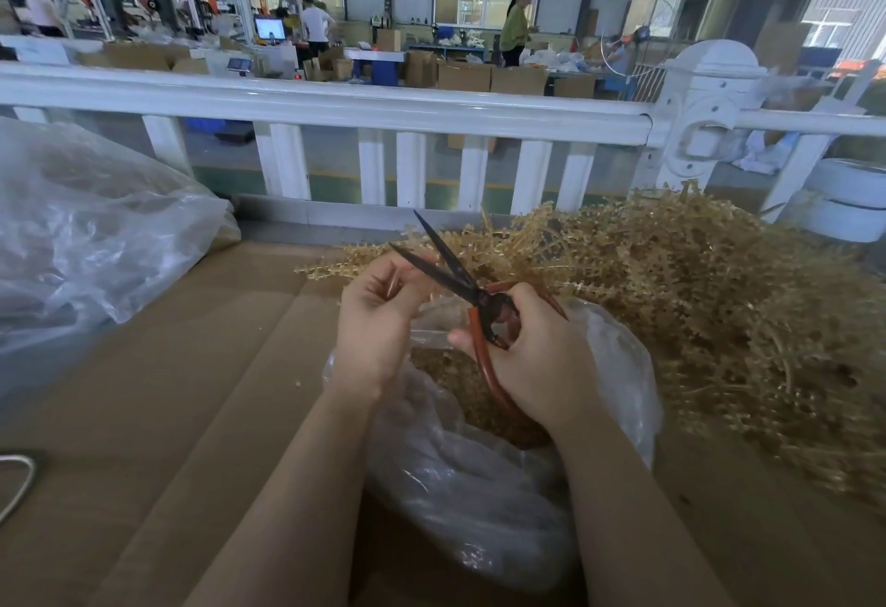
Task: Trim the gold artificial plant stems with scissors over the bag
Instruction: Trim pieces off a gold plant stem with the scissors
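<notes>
My right hand (532,357) grips the red handles of the scissors (450,270), whose dark blades are spread apart and point up and to the left. My left hand (378,314) pinches a gold stem (335,266) that sticks out to the left, its end lying between the blades. Both hands hover over a clear plastic bag (479,477) whose mouth shows gold clippings inside. A large heap of gold artificial plant stems (695,299) lies on the right of the table.
The brown cardboard-covered table (168,390) holds a big clear plastic bag (86,232) at the left. A white railing (335,107) runs behind the table. A metal loop (19,477) shows at the left edge. People work among boxes in the background.
</notes>
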A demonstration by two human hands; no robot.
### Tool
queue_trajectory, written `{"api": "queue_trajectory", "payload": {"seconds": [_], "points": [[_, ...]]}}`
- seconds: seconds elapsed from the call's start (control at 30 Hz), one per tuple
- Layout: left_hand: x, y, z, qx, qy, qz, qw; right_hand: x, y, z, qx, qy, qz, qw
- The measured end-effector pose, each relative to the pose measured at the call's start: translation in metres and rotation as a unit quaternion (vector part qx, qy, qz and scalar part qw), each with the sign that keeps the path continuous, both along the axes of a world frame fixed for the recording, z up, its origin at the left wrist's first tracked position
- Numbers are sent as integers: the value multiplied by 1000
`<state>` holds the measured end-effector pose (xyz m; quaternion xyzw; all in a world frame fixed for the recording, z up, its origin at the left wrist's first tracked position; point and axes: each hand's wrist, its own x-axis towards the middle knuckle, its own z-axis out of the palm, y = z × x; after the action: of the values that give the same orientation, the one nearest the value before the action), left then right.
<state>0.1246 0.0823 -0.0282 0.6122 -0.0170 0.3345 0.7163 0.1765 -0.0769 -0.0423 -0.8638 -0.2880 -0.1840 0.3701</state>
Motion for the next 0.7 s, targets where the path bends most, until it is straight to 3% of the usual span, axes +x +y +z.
{"api": "queue_trajectory", "payload": {"seconds": [0.7], "points": [[-5, -4, 8, -44, 47, -53, 997, -2, -4, 3, -29, -28, -52, 998]]}}
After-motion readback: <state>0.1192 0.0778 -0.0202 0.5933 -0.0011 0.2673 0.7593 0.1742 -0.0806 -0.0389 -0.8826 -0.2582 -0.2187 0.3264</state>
